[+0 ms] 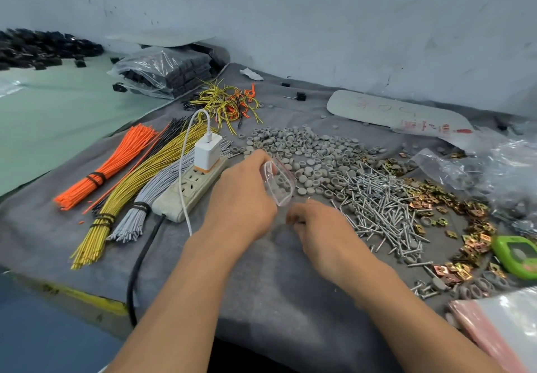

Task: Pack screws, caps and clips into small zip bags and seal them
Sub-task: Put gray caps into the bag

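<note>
My left hand (241, 195) grips a small clear zip bag (278, 182) with a red seal strip, its mouth held open; several grey caps lie inside. My right hand (316, 227) is just below the bag, fingers curled and blurred, pinching what looks like screws; I cannot make out how many. Behind the bag spreads a heap of grey caps (313, 151). A pile of silver screws (386, 210) lies to the right, and brass clips (473, 227) curve around it further right.
A power strip (186, 189) with a white charger (207, 153) sits left of my hands, beside bundles of orange (116, 163), yellow (130, 192) and grey wires (145, 204). A stack of empty zip bags (499, 323) lies at the front right, a green object (517, 256) above it.
</note>
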The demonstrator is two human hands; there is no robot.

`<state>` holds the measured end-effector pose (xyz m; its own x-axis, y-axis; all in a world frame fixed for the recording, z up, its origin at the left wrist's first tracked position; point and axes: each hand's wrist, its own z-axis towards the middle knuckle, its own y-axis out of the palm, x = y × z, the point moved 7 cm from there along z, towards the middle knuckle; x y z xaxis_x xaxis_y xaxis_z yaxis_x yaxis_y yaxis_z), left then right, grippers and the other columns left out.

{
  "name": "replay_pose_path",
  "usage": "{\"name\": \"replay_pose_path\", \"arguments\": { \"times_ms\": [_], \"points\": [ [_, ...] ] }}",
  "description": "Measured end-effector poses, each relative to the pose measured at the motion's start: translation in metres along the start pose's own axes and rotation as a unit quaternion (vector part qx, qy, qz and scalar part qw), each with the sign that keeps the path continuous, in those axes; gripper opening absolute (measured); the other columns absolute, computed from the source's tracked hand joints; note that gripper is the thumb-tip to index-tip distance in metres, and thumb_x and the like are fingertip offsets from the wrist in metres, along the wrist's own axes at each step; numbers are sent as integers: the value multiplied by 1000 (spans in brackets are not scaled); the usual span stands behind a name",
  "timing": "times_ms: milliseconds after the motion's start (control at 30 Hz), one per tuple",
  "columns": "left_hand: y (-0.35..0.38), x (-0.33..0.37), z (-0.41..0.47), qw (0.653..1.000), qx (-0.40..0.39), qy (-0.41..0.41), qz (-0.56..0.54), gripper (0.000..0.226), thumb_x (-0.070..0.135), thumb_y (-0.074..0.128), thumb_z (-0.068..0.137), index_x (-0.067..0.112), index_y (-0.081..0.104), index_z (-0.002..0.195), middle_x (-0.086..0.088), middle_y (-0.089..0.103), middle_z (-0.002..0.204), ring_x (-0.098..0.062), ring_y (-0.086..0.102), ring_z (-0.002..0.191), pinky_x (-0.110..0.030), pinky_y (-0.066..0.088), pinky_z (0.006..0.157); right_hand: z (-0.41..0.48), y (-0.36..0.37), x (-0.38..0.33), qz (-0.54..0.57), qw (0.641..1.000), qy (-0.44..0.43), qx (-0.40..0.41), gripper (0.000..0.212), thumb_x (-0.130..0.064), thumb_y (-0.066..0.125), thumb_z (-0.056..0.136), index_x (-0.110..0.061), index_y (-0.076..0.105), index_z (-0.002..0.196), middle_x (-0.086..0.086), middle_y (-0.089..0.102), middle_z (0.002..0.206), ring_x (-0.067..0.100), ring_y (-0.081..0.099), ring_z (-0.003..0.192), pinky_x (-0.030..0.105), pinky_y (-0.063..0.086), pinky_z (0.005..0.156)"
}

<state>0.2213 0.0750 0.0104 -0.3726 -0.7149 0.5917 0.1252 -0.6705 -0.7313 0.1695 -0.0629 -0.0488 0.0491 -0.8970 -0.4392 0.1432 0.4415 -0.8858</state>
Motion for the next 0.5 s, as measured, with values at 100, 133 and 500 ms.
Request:
{"name": "replay_pose_path", "arguments": {
  "times_ms": [100, 133, 500],
  "points": [
    [10, 4, -1, 999, -37, 11, 23, 29, 19, 73, 82, 34, 48, 86, 9, 59, 83, -22, 57, 80, -36, 46, 65, 0, -15, 21, 64, 992, 109, 21, 25, -10, 54, 92, -27, 66, 79, -7, 60, 66, 13, 54, 56, 17, 35, 47],
    [13, 5, -2, 998, -48, 12, 32, 29, 19, 74, 82, 33, 49, 88, 8, 61, 86, -22, 57, 82, -36, 45, 65, 1, -20, 26, 83, 988, 131, 25, 27, -10, 54, 94, -27, 66, 76, -6, 61, 63, 11, 50, 49, 17, 33, 43],
    [29, 32, -6, 996, -91, 6, 12, 29, 22, 76, 76, 30, 56, 95, 10, 62, 86, -21, 59, 86, -37, 49, 69, -8, -71, 10, 259, 943, 74, 196, 29, -5, 74, 88, -30, 78, 74, -14, 75, 69, 5, 71, 66, 24, 58, 66]
  ]
}}
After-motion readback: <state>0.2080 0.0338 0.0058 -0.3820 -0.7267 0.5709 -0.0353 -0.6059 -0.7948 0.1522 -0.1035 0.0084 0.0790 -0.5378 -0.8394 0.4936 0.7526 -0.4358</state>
